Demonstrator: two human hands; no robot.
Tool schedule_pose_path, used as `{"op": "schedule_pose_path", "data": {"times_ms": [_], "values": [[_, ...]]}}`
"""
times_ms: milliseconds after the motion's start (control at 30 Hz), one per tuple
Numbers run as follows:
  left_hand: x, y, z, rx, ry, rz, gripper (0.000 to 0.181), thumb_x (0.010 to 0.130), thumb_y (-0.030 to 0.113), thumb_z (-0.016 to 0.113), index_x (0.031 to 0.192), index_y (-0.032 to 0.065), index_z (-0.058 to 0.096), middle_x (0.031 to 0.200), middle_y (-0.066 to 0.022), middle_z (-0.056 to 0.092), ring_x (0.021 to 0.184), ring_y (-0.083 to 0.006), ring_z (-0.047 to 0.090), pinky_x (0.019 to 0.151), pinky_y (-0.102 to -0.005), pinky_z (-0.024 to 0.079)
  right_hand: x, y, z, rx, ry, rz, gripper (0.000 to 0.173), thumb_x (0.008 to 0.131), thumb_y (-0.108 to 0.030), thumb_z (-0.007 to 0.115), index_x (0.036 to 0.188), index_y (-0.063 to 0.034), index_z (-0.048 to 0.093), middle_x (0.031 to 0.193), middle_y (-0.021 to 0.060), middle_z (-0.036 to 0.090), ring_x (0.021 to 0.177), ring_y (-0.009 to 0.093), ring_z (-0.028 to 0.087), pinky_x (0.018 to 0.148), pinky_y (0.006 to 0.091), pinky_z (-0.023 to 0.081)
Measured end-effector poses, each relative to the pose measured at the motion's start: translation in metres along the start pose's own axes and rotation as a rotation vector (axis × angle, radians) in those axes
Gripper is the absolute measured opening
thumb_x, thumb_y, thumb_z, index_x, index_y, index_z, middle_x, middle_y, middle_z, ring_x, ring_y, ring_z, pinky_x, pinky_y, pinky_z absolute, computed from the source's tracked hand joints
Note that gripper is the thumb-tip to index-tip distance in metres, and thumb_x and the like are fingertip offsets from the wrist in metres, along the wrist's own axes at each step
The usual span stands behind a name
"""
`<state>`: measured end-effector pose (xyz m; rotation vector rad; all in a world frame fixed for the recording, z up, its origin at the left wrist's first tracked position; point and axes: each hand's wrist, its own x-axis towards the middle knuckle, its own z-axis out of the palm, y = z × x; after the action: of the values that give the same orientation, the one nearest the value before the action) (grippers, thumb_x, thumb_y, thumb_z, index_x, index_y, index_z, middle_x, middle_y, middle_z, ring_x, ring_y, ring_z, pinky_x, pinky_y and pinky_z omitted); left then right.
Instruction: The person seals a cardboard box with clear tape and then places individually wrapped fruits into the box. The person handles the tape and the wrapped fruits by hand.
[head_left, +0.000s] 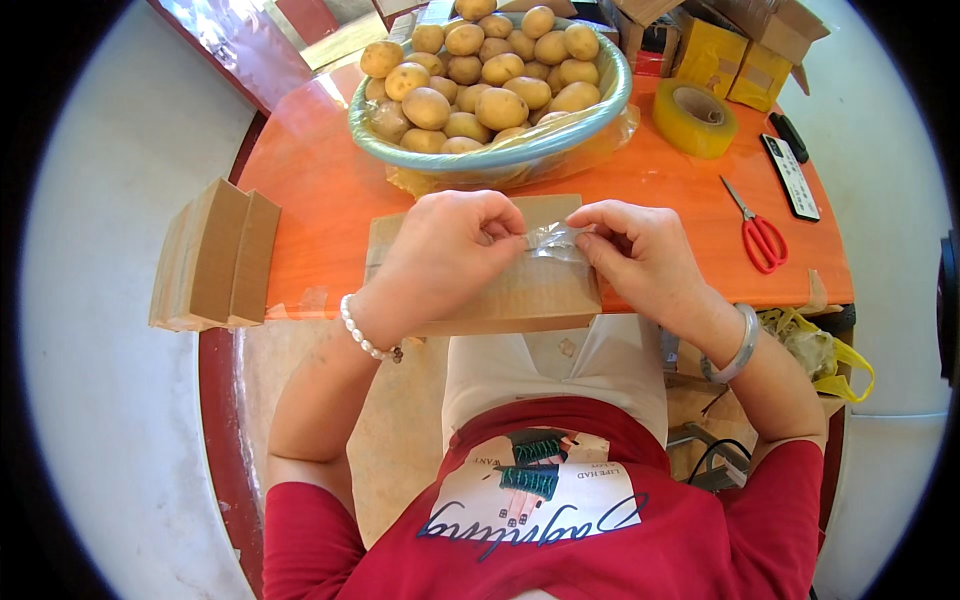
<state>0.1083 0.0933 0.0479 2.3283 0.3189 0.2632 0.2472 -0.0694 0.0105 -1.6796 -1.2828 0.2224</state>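
Note:
A cardboard box lies at the near edge of the orange table, in front of my body. Above its top, my left hand pinches one end of a crumpled strip of clear tape between thumb and fingers. The strip's other end is between the thumb and forefinger of my right hand. Part of the box is hidden under my left hand and forearm. Red-handled scissors lie to the right of my right hand, their blades pointing away from me.
Beyond the box stands a blue-rimmed basin heaped with potatoes. A roll of tape, a remote control and a black-handled object lie at right. Folded cardboard boxes stand at the left edge; yellow boxes stand behind.

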Motion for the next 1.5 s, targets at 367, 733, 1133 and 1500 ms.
{"op": "schedule_pose_path", "data": {"times_ms": [367, 733, 1133, 1500], "values": [[0.004, 0.003, -0.001, 0.110, -0.039, -0.037, 0.011, 0.075, 0.011, 0.068, 0.082, 0.0023, 0.065, 0.065, -0.0027, 0.057, 0.057, -0.0088, 0.050, 0.055, -0.0252, 0.043, 0.001, -0.003, -0.001, 0.004, -0.034, 0.053, 0.016, 0.080, -0.005, 0.058, 0.092, 0.0018, 0.064, 0.074, 0.0216, 0.062, 0.067, 0.032, 0.064, 0.061, 0.0358, 0.051], [0.002, -0.002, 0.000, 0.189, 0.030, 0.000, 0.020, 0.072, 0.009, 0.071, 0.089, 0.0031, 0.065, 0.073, -0.0048, 0.059, 0.059, -0.0126, 0.052, 0.056, -0.0270, 0.045, 0.001, 0.002, -0.002, -0.028, -0.047, 0.029, 0.016, 0.081, -0.006, 0.059, 0.094, 0.0021, 0.064, 0.073, 0.0178, 0.062, 0.067, 0.026, 0.060, 0.061, 0.0333, 0.049], [-0.017, -0.004, 0.012, 0.549, 0.197, 0.355, 0.013, 0.074, 0.003, 0.064, 0.084, 0.0073, 0.071, 0.087, -0.0083, 0.064, 0.078, -0.0258, 0.063, 0.067, -0.0340, 0.051, 0.002, 0.005, -0.004, -0.036, -0.070, 0.038, 0.015, 0.081, -0.007, 0.058, 0.091, 0.0013, 0.064, 0.078, 0.0220, 0.063, 0.074, 0.035, 0.064, 0.066, 0.0377, 0.052], [-0.025, 0.008, 0.014, 0.578, 0.151, 0.298, 0.014, 0.076, 0.011, 0.067, 0.087, 0.0033, 0.070, 0.086, -0.0095, 0.062, 0.080, -0.0260, 0.063, 0.068, -0.0351, 0.051, -0.002, 0.010, -0.004, 0.449, -0.137, 0.416, 0.019, 0.086, -0.003, 0.057, 0.104, 0.0033, 0.056, 0.068, 0.0055, 0.060, 0.059, 0.009, 0.057, 0.052, 0.0245, 0.045]]}}
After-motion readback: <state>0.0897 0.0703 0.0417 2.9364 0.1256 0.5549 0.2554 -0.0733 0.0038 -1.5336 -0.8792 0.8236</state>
